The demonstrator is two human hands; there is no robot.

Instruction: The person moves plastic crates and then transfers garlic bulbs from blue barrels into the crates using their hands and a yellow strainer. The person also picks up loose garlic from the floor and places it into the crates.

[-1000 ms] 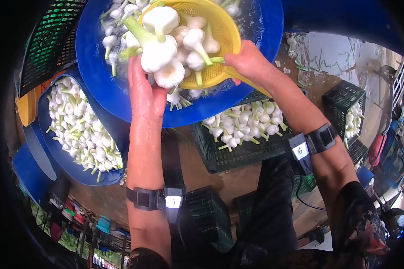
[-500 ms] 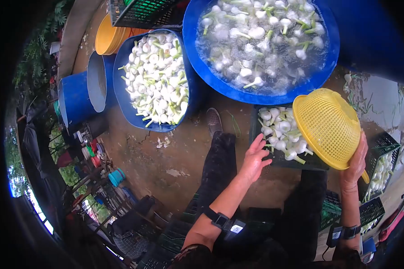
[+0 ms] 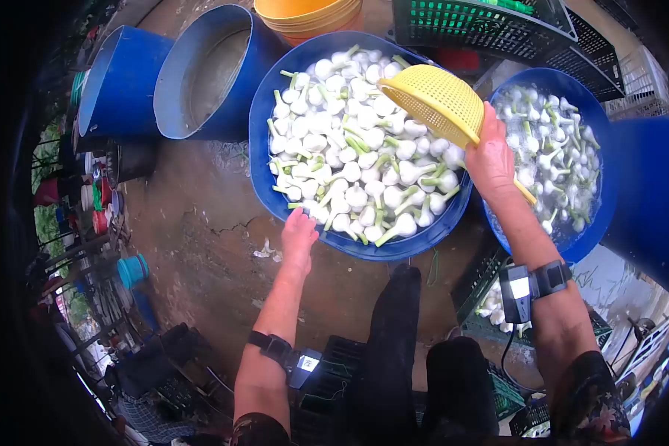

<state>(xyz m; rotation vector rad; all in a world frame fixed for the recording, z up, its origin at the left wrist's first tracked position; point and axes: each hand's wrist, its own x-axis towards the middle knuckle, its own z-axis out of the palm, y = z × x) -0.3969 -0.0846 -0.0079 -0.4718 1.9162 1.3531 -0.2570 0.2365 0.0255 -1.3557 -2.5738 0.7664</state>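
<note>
1. The right hand (image 3: 490, 160) is closed around the rim and handle end of a yellow, bowl-shaped, perforated plastic colander (image 3: 442, 93); the end of the handle sticks out below the palm.
2. The colander reaches out ahead and to the left of the right hand, tipped on its side, with its mouth turned down towards the bulbs.
3. The left hand (image 3: 299, 236) has bent fingers at the near rim of a wide blue plastic tub (image 3: 259, 141), next to a green stem. Whether it grips the rim or the stem, I cannot tell.
4. Between and beyond the two hands, white garlic bulbs with trimmed green stems (image 3: 355, 196) fill that tub, heaped in many directions.
5. Just right of the right hand stands a round blue plastic basin (image 3: 606, 163), where more garlic lies in water.
6. Below the right hand, partly behind its forearm, is a dark green slatted plastic crate (image 3: 468, 293) with garlic inside.
7. Well beyond the left hand, ahead and to its left, stands a deep blue plastic bucket (image 3: 201, 74); stacked orange-yellow plastic basins (image 3: 308, 18) sit farther ahead.
</note>
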